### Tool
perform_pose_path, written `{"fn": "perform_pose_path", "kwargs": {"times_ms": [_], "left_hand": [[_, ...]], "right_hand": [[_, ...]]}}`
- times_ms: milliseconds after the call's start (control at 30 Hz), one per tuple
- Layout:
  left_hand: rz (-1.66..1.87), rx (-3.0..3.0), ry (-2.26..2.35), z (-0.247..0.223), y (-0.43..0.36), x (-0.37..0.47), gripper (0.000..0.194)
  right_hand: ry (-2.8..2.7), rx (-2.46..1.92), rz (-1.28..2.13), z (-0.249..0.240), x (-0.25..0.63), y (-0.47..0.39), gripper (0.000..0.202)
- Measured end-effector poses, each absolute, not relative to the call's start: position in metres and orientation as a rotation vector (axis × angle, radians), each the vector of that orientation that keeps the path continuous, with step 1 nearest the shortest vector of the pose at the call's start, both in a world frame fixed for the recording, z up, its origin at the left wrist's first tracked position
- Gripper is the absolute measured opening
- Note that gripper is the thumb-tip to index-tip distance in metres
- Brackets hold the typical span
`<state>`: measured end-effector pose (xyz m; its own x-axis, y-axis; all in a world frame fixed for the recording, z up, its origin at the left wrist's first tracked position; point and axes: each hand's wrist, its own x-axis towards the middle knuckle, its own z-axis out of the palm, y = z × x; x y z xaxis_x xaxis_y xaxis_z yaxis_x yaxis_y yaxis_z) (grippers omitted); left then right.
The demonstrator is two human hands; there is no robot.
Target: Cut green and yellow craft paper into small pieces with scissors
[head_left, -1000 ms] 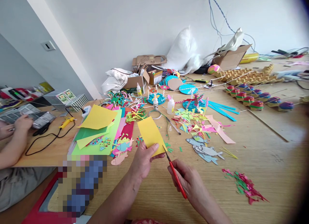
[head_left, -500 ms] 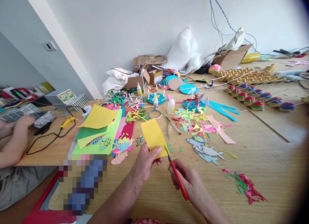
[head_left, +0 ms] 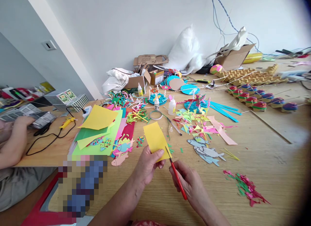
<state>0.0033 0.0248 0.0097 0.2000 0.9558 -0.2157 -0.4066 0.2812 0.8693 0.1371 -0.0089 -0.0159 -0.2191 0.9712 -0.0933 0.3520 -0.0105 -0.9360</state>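
Note:
A rectangle of yellow paper (head_left: 155,137) is pinched by its lower edge in my left hand (head_left: 148,164), thumb on top. My right hand (head_left: 186,179) is closed round the red handles of a pair of scissors (head_left: 178,180). The scissor blades lie at the paper's right edge, near its lower corner. Just left of the paper is a small heap of coloured dots (head_left: 140,141). Grey paper fish cut-outs (head_left: 206,151) lie to the right of my hands. Pink and other fish cut-outs (head_left: 120,159) are on the left.
Coloured paper sheets (head_left: 97,122) are stacked at the left. Glue bottles (head_left: 172,106), a tape roll (head_left: 155,114) and paper scraps (head_left: 191,119) lie beyond my hands. Red and green clippings (head_left: 247,187) are at the right. A co-worker's arm (head_left: 14,141) rests far left, near a yellow glue gun (head_left: 65,123).
The yellow paper has shifted slightly down and right with my left hand. My right hand and the scissors have barely moved, staying at the paper's right edge.

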Motion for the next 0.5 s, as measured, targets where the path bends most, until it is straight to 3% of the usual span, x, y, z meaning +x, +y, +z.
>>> {"fn": "perform_pose_path", "kwargs": {"times_ms": [500], "left_hand": [[1.208,0.764,0.964,0.0079,0.0314,-0.0043,0.022]], "right_hand": [[-1.634,-1.382,1.262,-0.0157,0.1349,-0.0114,0.035]]}}
